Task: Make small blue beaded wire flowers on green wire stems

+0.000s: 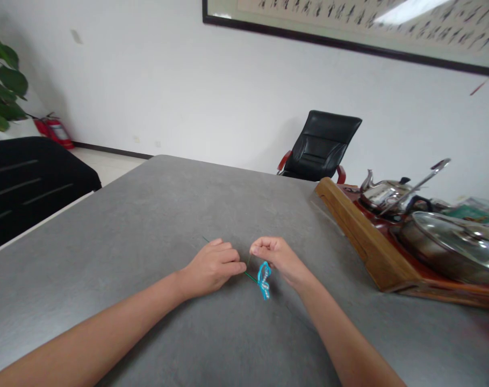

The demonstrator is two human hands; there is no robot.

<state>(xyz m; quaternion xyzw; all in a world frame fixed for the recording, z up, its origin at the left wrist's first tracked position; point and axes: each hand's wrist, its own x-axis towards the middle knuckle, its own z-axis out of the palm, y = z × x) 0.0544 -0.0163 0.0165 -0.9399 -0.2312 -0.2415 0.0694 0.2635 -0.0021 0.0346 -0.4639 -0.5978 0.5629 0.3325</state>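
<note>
My left hand (216, 267) rests low over the grey table, its fingers closed on a thin green stem (250, 277). The stem's far tip pokes out beyond the knuckles. At the stem's near end is a bright blue, looped ornament (264, 280) with a pale, glittery inner part; it looks like a butterfly or a petal shape. My right hand (280, 259) is just right of it, thumb and forefinger pinched on a fine thread or wire (249, 262) that runs down toward the left fingertips. Whether the right fingers also touch the ornament cannot be made out.
The grey table (167, 199) spreads beneath both arms. On the right stands a wooden tea tray (365, 242) bearing a steel kettle (385, 192) and a glass-lidded pan (450, 247). Behind the table is a black chair (323, 142); another dark chair back (35, 188) is at left.
</note>
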